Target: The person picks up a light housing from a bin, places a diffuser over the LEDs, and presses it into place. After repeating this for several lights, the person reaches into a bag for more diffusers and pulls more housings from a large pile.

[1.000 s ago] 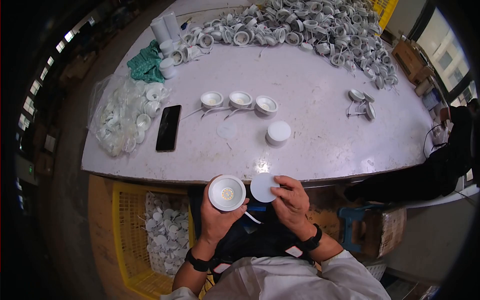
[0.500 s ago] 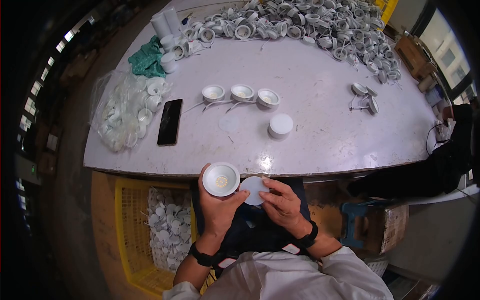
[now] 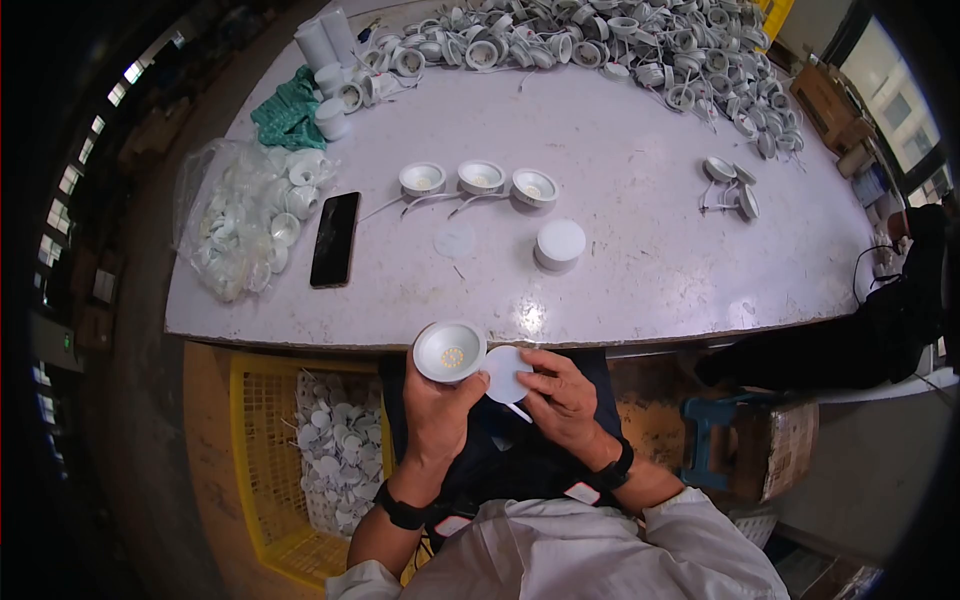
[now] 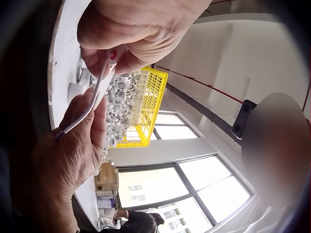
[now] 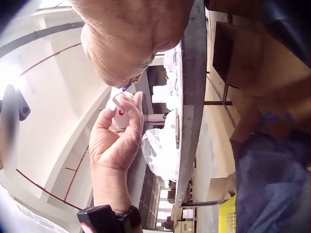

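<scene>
In the head view my left hand (image 3: pixel 435 420) grips a white round downlight (image 3: pixel 430 352) from below. Its hollow faces up, with small yellow LED dots (image 3: pixel 452 357) inside. My right hand (image 3: pixel 562 400) pinches a flat frosted white disc (image 3: pixel 507 375) by its right side, beside the downlight's right rim. The left thumb tip meets the disc's left edge. A white cable (image 4: pixel 86 112) with a blue end hangs from the downlight in the left wrist view. Both hands are just off the table's front edge, over the lap.
Three open downlights (image 3: pixel 480 178) stand in a row on the table (image 3: pixel 640 260), near a covered one (image 3: pixel 560 243) and a loose disc (image 3: pixel 455 238). At left lie a phone (image 3: pixel 336 240) and a bag of white parts (image 3: pixel 235 220). Downlights heap (image 3: pixel 600 45) at the back. A yellow basket (image 3: pixel 245 470) holds discs below.
The right hand has brought the disc leftward to the downlight's rim, and the left thumb now meets it. The downlight has shifted slightly up toward the table and tilted.
</scene>
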Motion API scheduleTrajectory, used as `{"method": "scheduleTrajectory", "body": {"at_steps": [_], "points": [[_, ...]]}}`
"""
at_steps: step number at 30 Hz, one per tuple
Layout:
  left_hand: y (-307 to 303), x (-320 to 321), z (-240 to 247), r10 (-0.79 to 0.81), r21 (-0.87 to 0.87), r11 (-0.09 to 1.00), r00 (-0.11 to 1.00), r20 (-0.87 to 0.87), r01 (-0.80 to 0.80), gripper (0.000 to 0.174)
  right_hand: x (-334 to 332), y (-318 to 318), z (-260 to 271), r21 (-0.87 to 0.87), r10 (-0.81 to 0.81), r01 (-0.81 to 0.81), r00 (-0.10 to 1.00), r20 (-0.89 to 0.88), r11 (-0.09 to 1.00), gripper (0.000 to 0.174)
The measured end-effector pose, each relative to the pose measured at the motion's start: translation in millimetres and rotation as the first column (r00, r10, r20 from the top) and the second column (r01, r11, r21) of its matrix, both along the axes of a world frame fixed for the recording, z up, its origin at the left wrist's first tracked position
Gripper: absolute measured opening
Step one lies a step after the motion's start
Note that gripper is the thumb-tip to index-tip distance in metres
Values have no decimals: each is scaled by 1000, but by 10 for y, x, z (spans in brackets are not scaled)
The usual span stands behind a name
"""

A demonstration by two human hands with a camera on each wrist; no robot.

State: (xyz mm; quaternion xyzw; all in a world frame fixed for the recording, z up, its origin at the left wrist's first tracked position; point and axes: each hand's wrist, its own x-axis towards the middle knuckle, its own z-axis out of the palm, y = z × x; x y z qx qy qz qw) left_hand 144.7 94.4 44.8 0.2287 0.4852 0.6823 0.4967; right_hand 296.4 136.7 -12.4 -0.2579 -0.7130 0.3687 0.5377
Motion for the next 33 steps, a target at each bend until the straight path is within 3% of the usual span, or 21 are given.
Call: {"method": "scheduleTrajectory", "body": {"at_steps": [6, 9, 10, 11, 13, 15, 18, 23, 25, 26, 27, 28, 29, 31, 32, 33], "points": [[15, -16, -53, -19, -11, 1000, 999, 37, 19, 49, 23, 26, 66, -26, -20, 21, 999, 26, 999, 32], [13, -33, 20, -41, -34, 999, 999, 6, 41, 50, 29, 51, 158, -107, -81, 91, 992, 95, 990, 20], [10, -42, 45, -69, -60, 996, 997, -21, 68, 51, 22, 48, 252, -499, -47, 47, 999, 11, 866, 14], [5, -49, 36, -70, -60, 996, 997, -20, 69, 51, 19, 57, 302, -802, -51, -33, 996, -79, 597, 12], [-14, -59, 4, -65, -52, 997, 987, -144, 58, 57, 77, 131, 265, -837, 10, -88, 995, -98, 540, 16], [-35, -68, -30, -64, -42, 997, 987, -147, 59, 59, 77, 169, 289, -892, -26, -236, 963, -267, 386, 17], [-53, -67, -31, -69, -41, 997, 986, -153, 63, 63, 77, 181, 340, -903, -25, -306, 944, -328, 303, 18], [-65, -78, -39, -80, -50, 996, 981, -174, 72, 64, 66, 172, 321, -899, -52, -343, 928, -370, 273, 19], [-73, -86, -26, -153, -65, 987, 972, -177, 144, 66, 56, 173, 300, -896, -60, -344, 925, -374, 281, 19], [-79, -99, -50, -149, -63, 988, 973, -178, 140, 66, 58, 163, 281, -721, 22, -101, 993, -118, 685, 20], [-87, -115, -96, -211, -34, 977, 958, -192, 208, 67, 61, 162, 276, -327, -26, 76, 988, 154, 942, 24], [-91, -124, -118, -271, -6, 961, 940, -208, 275, 69, 74, 204, 304, 77, -93, 75, 964, 250, 994, 37], [-90, -114, -113, -266, -4, 963, 941, -209, 271, 69, 59, 204, 331, 79, -88, 71, 964, 249, 994, 37], [-76, -61, -81, -277, 0, 959, 940, -198, 283, 70, 12, 190, 382, 348, -68, -79, 917, 392, 934, 45], [-66, -44, -45, -248, -5, 965, 907, -340, 262, 63, -5, 174, 399, 365, -72, -93, 908, 414, 926, 48], [-62, -28, -30, -243, -2, 966, 908, -340, 257, 63, -18, 174, 428, 368, -69, -98, 907, 414, 925, 48]]}}
